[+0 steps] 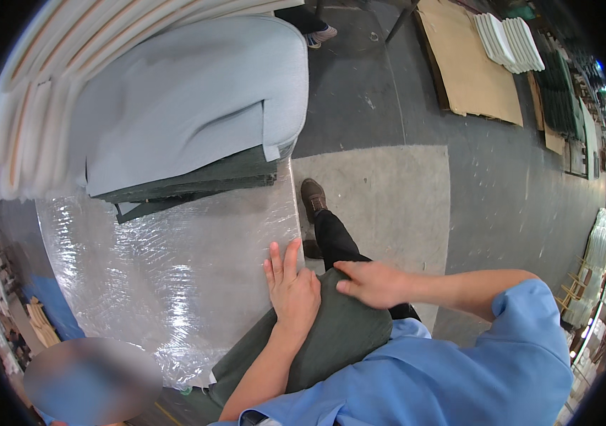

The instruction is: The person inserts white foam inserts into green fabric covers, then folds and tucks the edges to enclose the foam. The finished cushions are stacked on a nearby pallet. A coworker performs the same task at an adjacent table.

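A dark green fabric piece (345, 316), likely a cover, drapes over the table edge and against my body. At its upper edge, my left hand (294, 295) has several fingers stretched over the table's plastic wrap. Its bent index finger presses on the cloth, and the thumb is hidden. Close beside it, my right hand (375, 284) grips the same edge, fingers curled and thumb on top. Farther up the table, light grey-blue fabric covers (196, 78) lie on a stack of dark green fabric pieces (196, 186).
Clear plastic wrap covers the table (239, 220). White padded panels (26, 135) stand at the far left. Cardboard (470, 67) lies on the floor at the far right, with white pads (509, 41) on it. Another person (90, 380) is at the lower left.
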Demonstrator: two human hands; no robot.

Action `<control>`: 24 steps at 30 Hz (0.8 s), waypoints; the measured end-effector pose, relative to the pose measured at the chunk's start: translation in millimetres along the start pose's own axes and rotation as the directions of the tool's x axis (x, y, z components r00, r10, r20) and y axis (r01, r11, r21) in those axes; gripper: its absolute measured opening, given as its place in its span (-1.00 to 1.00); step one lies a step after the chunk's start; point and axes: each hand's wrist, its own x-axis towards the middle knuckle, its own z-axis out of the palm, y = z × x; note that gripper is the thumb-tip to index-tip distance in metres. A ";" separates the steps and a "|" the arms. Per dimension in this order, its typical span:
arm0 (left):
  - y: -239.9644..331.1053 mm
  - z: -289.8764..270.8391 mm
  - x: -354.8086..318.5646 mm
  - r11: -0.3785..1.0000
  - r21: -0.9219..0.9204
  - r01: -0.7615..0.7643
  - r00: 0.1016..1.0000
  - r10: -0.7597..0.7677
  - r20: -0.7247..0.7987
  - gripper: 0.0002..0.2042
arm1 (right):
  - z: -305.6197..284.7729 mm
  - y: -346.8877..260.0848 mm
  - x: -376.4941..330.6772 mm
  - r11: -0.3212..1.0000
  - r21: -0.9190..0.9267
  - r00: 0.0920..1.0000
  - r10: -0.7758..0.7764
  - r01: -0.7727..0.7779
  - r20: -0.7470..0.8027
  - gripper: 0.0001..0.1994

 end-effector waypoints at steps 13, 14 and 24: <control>-15.1 8.5 0.5 0.940 -0.339 0.042 0.995 -0.069 -0.070 -0.61 | 10.8 7.8 91.5 0.688 0.520 0.846 0.280 -0.507 0.454 -0.50; -16.8 7.4 0.5 0.926 -0.376 0.026 0.994 -0.066 -0.093 -0.59 | 11.7 10.6 93.3 0.632 0.551 0.825 0.285 -0.545 0.489 -0.49; -28.3 -93.6 -108.0 0.852 -0.464 0.242 0.952 -0.116 0.282 -0.70 | 20.3 57.3 50.4 0.454 0.832 0.947 0.175 -0.320 0.269 -0.23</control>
